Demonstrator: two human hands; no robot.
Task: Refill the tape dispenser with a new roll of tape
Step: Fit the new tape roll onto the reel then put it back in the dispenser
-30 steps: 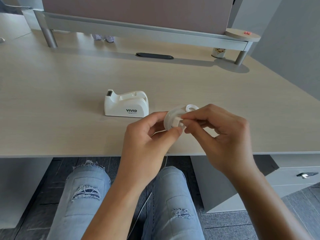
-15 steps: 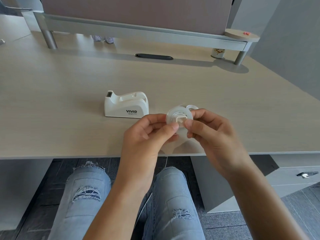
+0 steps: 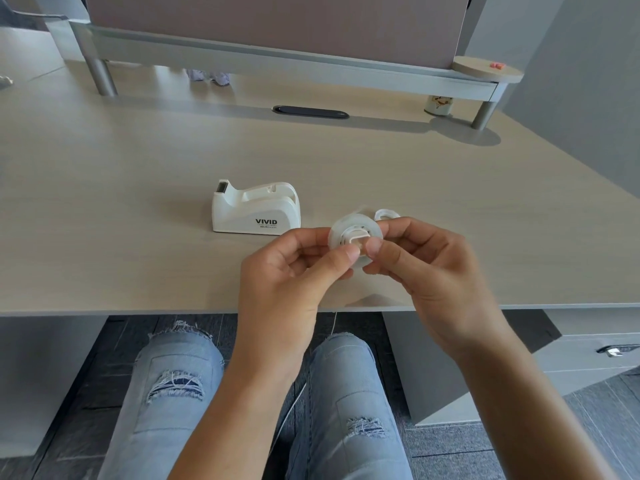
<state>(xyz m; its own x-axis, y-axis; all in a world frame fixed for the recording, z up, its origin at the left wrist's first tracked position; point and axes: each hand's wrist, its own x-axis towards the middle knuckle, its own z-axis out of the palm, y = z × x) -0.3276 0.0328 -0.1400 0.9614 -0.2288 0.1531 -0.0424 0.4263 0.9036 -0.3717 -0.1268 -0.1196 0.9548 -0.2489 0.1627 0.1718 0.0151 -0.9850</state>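
At the bottom of the frame are two knees in torn blue jeans (image 3: 180,386). Just above them, in the middle, both hands hold up a clear roll of tape (image 3: 356,233) over the near edge of the surface (image 3: 104,188). The left hand (image 3: 287,271) pinches the roll's left side, and the right hand (image 3: 436,271) pinches its right side. Both thumbs press near a small white piece in the roll's hole. A small white ring (image 3: 387,214) lies just behind the roll. To the left sits the white tape holder (image 3: 255,213), empty. Far back on the right stands a small cup (image 3: 438,105).
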